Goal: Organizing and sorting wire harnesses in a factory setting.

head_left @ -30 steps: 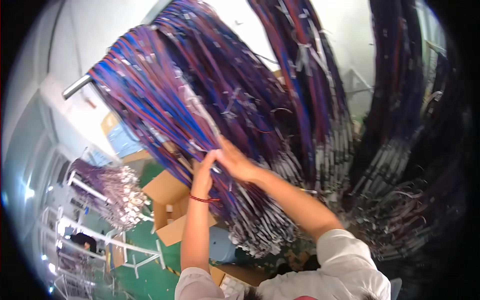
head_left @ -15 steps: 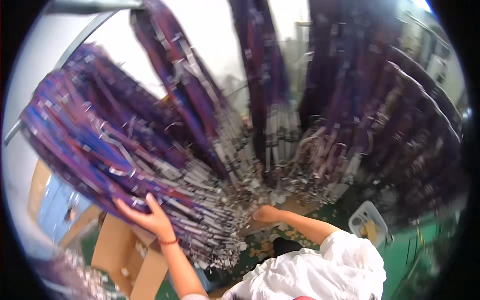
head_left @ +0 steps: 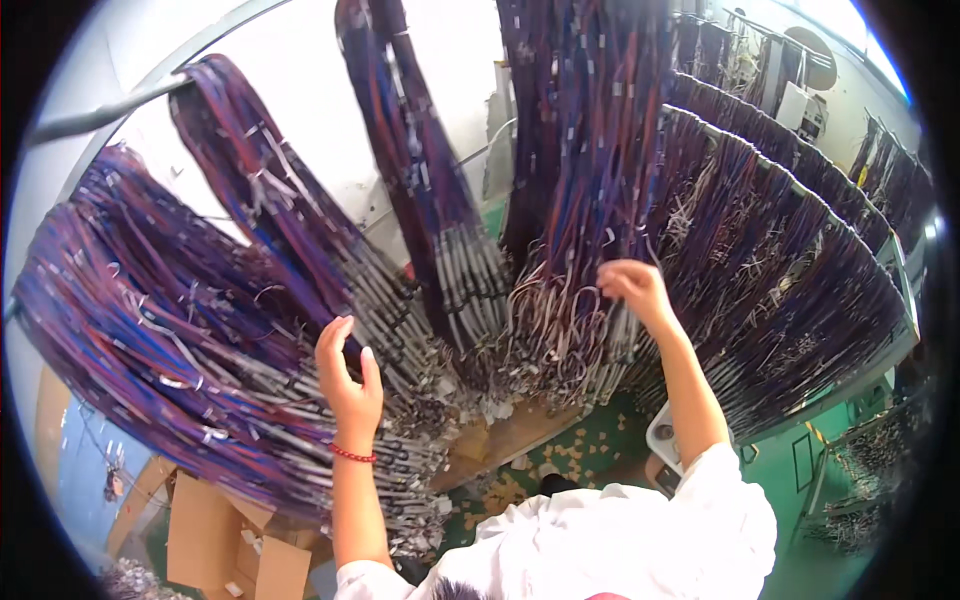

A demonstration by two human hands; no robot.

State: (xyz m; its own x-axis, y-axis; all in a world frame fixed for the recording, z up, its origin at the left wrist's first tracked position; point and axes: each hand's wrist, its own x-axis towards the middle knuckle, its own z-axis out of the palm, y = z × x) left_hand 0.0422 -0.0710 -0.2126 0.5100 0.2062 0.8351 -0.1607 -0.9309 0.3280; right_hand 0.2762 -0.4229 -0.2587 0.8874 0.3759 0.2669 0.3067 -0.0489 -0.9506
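Long bundles of purple, blue and red cables hang from rails, with grey-white sleeved lower ends. My left hand [head_left: 348,385], wearing a red bead bracelet [head_left: 353,455], is raised in front of a hanging cable bundle [head_left: 270,190] at the left. Its thumb stands apart from the fingers and nothing is gripped. At the wide middle cable bundle [head_left: 590,130], my right hand [head_left: 640,292] is among looped pale cable ends [head_left: 560,310]. The right fingers are curled together; what lies between them is hidden.
An opened cardboard box [head_left: 205,540] is at lower left. A wooden board [head_left: 510,440] lies below the bundles, near scraps on the green floor [head_left: 575,455]. Behind my right forearm is a pale plastic bin [head_left: 662,432]. More cable rows [head_left: 790,270] hang at right.
My right hand has risen from low beside the cable ends to the middle bundle. My left hand has come off the left cables, upward and right. The view has shifted to the right.
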